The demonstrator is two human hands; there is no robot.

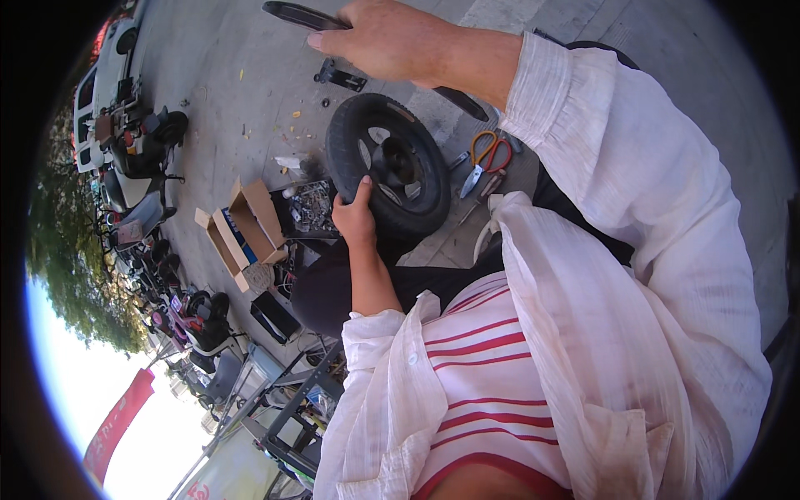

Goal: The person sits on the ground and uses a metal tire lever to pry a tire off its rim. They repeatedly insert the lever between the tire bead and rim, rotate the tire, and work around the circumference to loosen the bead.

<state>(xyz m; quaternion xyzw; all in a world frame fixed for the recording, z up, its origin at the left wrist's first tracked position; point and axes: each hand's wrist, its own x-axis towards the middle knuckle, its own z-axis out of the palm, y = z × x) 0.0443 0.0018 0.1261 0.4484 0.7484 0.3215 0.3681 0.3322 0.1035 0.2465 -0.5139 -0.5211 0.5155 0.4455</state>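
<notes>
A black tyre on a dark spoked wheel [340,142] leans in front of my knees. My left hand [356,218] grips its near left edge, thumb up on the sidewall and fingers partly hidden. Raised above the wheel's far side, my right hand [379,42] is closed around a long, flat, bent black strip [300,14]; whether it is metal or rubber I cannot tell. Its other end shows below my wrist. Right of the wheel lie scissors [472,178] with orange and red handles, beside a screwdriver [483,197]. A small black bracket [340,77] rests on the ground beyond the wheel.
Left of the wheel are a tray of small metal parts [312,207], an open cardboard box [260,218] and an open black box [275,317]. Scattered bits lie on the pavement [242,108]. Parked scooters [142,146] and a white van [86,112] stand farther left.
</notes>
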